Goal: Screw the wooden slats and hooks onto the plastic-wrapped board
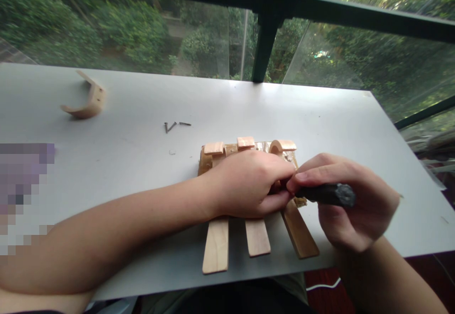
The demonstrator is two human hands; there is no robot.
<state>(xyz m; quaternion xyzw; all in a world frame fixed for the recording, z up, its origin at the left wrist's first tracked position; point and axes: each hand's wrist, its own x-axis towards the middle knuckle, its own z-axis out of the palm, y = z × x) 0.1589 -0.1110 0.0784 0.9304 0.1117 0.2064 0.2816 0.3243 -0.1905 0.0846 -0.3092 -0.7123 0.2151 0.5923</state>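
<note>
My right hand [351,195] is closed around a screwdriver with a black handle [325,193]. Its shaft and tip are hidden behind my fingers. My left hand [256,181] reaches across a rough-edged wooden board [231,148], its fingers bent and pinched where the screwdriver points; what they hold cannot be made out. Three curved wooden hooks lie across the board: a pale one on the left [216,247], a pale one in the middle [258,238] and a darker one on the right [301,233]. Their long flat ends point toward me.
A loose bent wooden hook [94,101] with two holes lies at the back left of the white table [135,96]. Three screws [172,126] lie beyond the board. A window frame [272,6] borders the table's far edge. A blurred-out patch [23,176] covers the left side.
</note>
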